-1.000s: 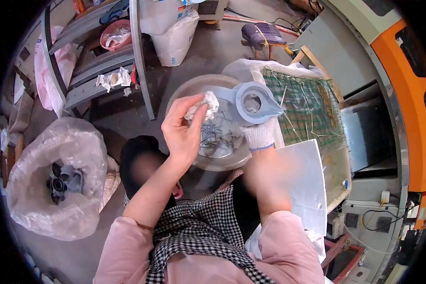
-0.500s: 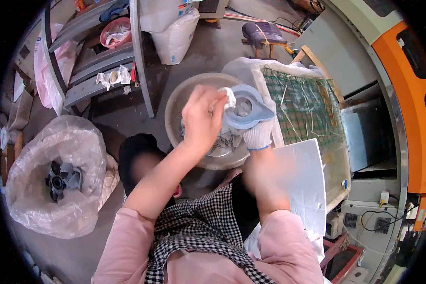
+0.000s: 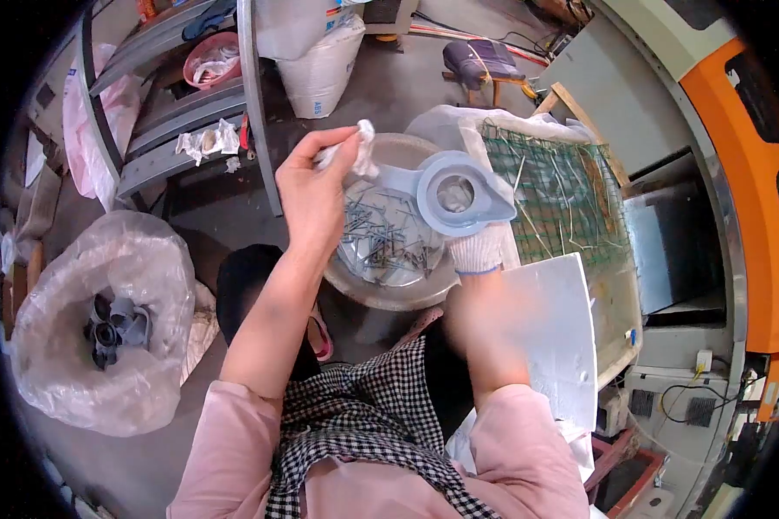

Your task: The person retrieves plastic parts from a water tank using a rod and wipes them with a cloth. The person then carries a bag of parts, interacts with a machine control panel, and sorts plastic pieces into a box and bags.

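Note:
Pinched between the thumb and fingers of my bare left hand (image 3: 316,186) is a crumpled white cloth (image 3: 362,151). It is at the end of the handle of a blue-grey plastic part (image 3: 433,186), which has a round opening and a pointed spout. My right hand (image 3: 479,248), in a white glove, holds that part from below and from its right side; most of the gloved fingers are hidden behind it. Below both hands stands a wide round tub (image 3: 389,298) with many thin grey sticks (image 3: 381,238) inside.
A plastic-lined bag (image 3: 104,389) with dark grey parts stands at the left. Behind it is a metal rack (image 3: 260,112) with a pink basket (image 3: 212,60). On the right are a green net (image 3: 563,199), a white board (image 3: 554,337) and an orange machine (image 3: 744,173).
My left hand with the cloth went right to the ring of the part, then came back left to the handle's end. The part tilted and shifted slightly in my right hand.

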The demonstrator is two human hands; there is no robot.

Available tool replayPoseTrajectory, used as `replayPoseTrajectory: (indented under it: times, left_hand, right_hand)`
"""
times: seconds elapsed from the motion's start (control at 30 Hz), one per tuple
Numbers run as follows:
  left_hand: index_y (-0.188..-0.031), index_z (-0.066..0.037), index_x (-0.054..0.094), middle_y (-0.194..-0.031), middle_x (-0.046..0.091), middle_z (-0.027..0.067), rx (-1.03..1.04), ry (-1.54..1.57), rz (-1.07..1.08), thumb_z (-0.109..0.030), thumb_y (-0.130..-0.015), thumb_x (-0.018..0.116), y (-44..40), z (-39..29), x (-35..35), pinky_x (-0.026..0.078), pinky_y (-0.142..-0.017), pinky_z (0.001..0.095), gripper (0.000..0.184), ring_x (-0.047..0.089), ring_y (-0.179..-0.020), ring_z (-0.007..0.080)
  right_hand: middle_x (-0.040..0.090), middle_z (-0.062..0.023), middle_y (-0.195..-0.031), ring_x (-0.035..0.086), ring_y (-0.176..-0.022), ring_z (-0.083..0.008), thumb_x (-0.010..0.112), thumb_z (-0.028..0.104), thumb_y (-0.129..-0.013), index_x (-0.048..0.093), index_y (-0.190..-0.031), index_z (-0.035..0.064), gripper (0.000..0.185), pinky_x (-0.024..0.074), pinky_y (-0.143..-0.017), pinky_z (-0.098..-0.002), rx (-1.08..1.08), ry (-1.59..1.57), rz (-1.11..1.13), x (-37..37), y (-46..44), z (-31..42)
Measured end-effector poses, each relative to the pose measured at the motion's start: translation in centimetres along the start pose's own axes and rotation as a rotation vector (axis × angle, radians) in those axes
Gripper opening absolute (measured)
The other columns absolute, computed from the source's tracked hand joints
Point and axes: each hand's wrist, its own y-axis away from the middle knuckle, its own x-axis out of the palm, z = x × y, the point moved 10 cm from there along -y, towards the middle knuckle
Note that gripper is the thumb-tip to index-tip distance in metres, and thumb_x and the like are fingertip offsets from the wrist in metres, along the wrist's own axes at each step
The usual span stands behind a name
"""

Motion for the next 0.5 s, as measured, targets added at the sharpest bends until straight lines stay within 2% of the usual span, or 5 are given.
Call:
replayPoseTrajectory:
  times: [0.1, 0.2, 0.27, 0.3, 0.5]
  left_hand:
    - [-0.097, 0.001, 0.068, -0.089, 0.068, 0.0037, 0.032, -0.023, 0.037, -0.008, -0.086, 0.068, 1.6, -0.1, 0.0, 0.046, -0.072, 0.0206, 0.014, 0.059, -0.078, 0.0071]
    - [-0.091, 0.001, 0.067, -0.09, 0.065, 0.0037, 0.137, -0.185, 0.092, -0.003, -0.081, 0.072, 3.4, -0.9, 1.4, 0.047, -0.074, 0.0245, 0.011, 0.059, -0.083, 0.0099]
    - [-0.088, 0.0, 0.067, -0.087, 0.063, 0.0055, 0.227, -0.166, 0.097, -0.001, -0.079, 0.071, 4.4, -0.5, 2.3, 0.047, -0.074, 0.0266, 0.011, 0.06, -0.082, 0.0138]
    - [-0.086, 0.0, 0.066, -0.085, 0.061, 0.0086, 0.424, -0.309, 0.137, 0.001, -0.076, 0.071, 5.2, -1.8, 3.2, 0.048, -0.073, 0.0288, 0.011, 0.06, -0.08, 0.0198]
    - [-0.085, 0.0, 0.065, -0.082, 0.058, 0.0126, 0.416, -0.477, 0.175, 0.003, -0.072, 0.071, 8.6, -0.4, 4.6, 0.048, -0.068, 0.0359, 0.015, 0.06, -0.076, 0.0302]
  right_hand:
    - [0.064, -0.0094, -0.099, 0.063, -0.088, -0.0172, 0.055, 0.009, -0.088, 0.062, -0.105, -0.001, 0.021, 0.0556, -0.073, -0.0315, -0.178, 0.428, 0.079, 1.5, 0.3, 2.4]
    - [0.065, -0.0091, -0.1, 0.063, -0.089, -0.0161, 0.06, 0.006, -0.084, 0.062, -0.106, -0.0006, 0.023, 0.0547, -0.073, -0.0305, 0.072, -0.143, 0.0, 0.7, 0.1, -1.2]
    - [0.064, -0.0091, -0.1, 0.063, -0.089, -0.0159, 0.06, 0.007, -0.084, 0.062, -0.107, -0.0005, 0.024, 0.0539, -0.073, -0.0294, 0.115, -0.161, -0.007, 0.6, 0.0, -1.8]
    - [0.064, -0.0091, -0.1, 0.063, -0.089, -0.0158, 0.06, 0.007, -0.084, 0.062, -0.107, -0.0004, 0.025, 0.0537, -0.074, -0.0291, 0.13, -0.167, -0.011, 0.9, 0.1, -1.4]
    - [0.065, -0.0084, -0.1, 0.063, -0.091, -0.0211, 0.054, 0.012, -0.089, 0.06, -0.105, -0.0011, 0.022, 0.0498, -0.08, -0.0334, -0.149, 0.445, -0.06, -0.1, 0.6, 1.5]
